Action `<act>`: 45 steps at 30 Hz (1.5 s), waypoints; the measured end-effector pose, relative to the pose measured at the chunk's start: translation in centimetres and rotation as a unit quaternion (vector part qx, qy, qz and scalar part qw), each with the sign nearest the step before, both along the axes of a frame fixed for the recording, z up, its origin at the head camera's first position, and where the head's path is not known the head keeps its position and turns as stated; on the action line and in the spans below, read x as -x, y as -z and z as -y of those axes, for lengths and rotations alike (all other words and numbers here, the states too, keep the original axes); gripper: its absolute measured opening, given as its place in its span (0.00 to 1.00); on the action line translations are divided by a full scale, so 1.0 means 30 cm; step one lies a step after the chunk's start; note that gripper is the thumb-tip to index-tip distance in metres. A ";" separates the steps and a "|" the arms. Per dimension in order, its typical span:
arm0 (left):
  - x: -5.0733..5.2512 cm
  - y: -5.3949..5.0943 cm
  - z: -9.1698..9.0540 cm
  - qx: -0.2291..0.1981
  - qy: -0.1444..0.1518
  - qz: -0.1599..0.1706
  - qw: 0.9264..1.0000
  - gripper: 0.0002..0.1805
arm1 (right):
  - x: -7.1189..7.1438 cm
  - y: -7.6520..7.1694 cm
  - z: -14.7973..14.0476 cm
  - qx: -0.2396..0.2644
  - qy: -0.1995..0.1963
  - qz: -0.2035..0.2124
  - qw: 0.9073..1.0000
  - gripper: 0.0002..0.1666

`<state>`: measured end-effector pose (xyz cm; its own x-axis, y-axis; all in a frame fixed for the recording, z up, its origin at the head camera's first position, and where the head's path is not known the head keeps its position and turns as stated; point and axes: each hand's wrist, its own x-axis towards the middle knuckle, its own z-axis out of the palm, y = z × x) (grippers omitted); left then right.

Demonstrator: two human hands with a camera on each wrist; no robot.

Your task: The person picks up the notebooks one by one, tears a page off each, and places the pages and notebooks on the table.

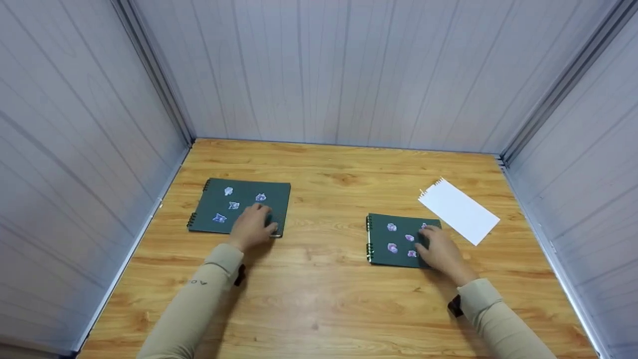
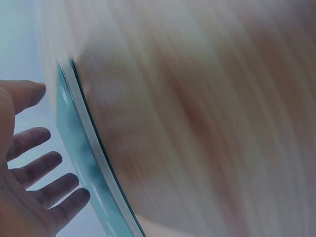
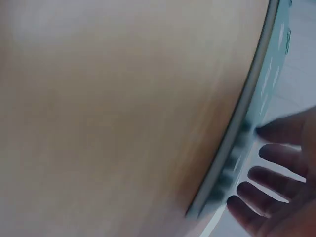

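Observation:
Two dark green spiral notebooks with purple flower stickers lie on the wooden table. Over the near right corner of the left notebook (image 1: 209, 212) is my left hand (image 1: 250, 227); in the left wrist view its fingers (image 2: 42, 165) are spread, with nothing between them. My right hand (image 1: 442, 252) is over the right side of the smaller right notebook (image 1: 380, 255). The right wrist view shows those fingers (image 3: 271, 182) spread and slightly bent, close above the cover. Whether any fingertip touches a cover I cannot tell. Stickers under the hands are partly hidden.
Loose white sheets (image 1: 458, 209) with torn spiral-hole edges lie behind and to the right of the right notebook. Pale panel walls (image 1: 319, 75) enclose the table (image 1: 319, 299) at the back and both sides.

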<state>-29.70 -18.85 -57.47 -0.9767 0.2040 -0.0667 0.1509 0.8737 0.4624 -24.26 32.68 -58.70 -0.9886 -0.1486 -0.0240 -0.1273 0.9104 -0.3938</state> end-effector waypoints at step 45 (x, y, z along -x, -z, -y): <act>-0.006 0.040 0.035 0.113 -0.024 0.024 0.993 0.48 | 0.067 -0.146 0.272 0.038 -0.042 0.015 0.998 0.44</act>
